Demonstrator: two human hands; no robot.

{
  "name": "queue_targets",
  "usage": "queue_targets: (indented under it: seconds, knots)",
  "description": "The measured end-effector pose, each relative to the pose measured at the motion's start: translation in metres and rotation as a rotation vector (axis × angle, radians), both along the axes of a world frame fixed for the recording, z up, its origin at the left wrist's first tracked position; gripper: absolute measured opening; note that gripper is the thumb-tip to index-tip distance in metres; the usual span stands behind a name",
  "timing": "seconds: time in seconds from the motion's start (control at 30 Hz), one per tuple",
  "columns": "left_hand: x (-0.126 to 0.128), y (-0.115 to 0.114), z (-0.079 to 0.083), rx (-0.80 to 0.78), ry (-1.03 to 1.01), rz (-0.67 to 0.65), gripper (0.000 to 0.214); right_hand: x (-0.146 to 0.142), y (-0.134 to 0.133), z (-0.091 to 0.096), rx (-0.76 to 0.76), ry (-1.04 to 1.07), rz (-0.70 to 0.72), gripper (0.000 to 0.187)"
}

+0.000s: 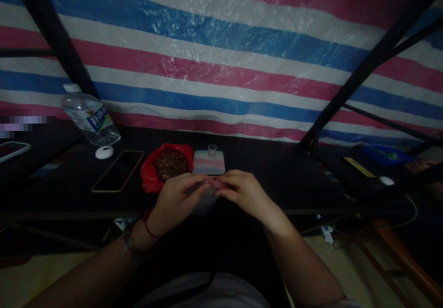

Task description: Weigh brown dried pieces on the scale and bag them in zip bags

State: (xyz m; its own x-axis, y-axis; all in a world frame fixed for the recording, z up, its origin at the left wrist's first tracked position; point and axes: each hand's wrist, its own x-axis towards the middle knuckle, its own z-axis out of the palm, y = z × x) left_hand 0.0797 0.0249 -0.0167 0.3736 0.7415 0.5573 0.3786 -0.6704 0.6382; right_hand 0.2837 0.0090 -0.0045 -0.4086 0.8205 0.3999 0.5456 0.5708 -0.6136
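Right, both hands meet at the near edge of the worktop (pixel 284 192): left hand (pixel 180 196) and right hand (pixel 247 189) pinch a small pinkish, filmy piece (pixel 218 184) between narrow fingers. Below it shows something pale and see-through (pixel 205 203); whether the two are joined, I can't tell. Thin film like that could slip or tear if one side pulls harder, and it's so near the edge that a drop might well end on the floor. Now watch that left hand: just behind it sits the open red bag (pixel 148 175), full of brown seeds (pixel 171 164), and a careless knuckle could tip it and scatter them. Ahead, the little clear cup (pixel 212 150) perches on the pale square pad's (pixel 208 164) far side, light enough, I'd say, to topple if nudged.
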Motion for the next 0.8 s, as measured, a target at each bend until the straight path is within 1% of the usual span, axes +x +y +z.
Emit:
queue_targets:
  seconds: [0.1, 0.2, 0.27, 0.3, 0.4, 0.47, 0.53, 0.63, 0.73, 0.8]
  knots:
    - [0.001, 0.001, -0.003, -0.110, -0.177, 0.103, 0.019, -0.004, 0.003, -0.005, -0.068, 0.167, -0.056, 0.023]
    - [0.004, 0.003, -0.006, -0.261, -0.351, 0.104, 0.021, -0.008, 0.009, -0.017, -0.181, 0.393, -0.103, 0.022]
    - [0.005, 0.003, -0.006, -0.351, -0.448, 0.046, 0.023, -0.010, 0.013, -0.026, -0.278, 0.554, -0.091, 0.025]
    - [0.005, 0.004, -0.005, -0.398, -0.492, -0.003, 0.026, -0.011, 0.015, -0.030, -0.342, 0.638, -0.062, 0.027]
    - [0.001, 0.004, -0.001, -0.532, -0.599, -0.173, 0.033, -0.014, 0.017, -0.038, -0.597, 0.864, 0.062, 0.036]
    - [-0.002, 0.003, 0.001, -0.590, -0.596, -0.260, 0.032, -0.016, 0.016, -0.040, -0.751, 0.956, 0.142, 0.039]
    - [-0.006, 0.003, 0.003, -0.622, -0.544, -0.317, 0.032, -0.018, 0.015, -0.041, -0.840, 1.017, 0.199, 0.039]
    - [-0.009, 0.002, 0.006, -0.633, -0.479, -0.356, 0.030, -0.020, 0.013, -0.042, -0.918, 1.075, 0.253, 0.039]
    - [-0.010, 0.001, 0.009, -0.611, -0.481, -0.362, 0.031, -0.021, 0.013, -0.042, -0.970, 1.096, 0.288, 0.037]
    - [-0.009, 0.001, 0.010, -0.584, -0.488, -0.358, 0.031, -0.021, 0.013, -0.043, -0.978, 1.102, 0.302, 0.036]
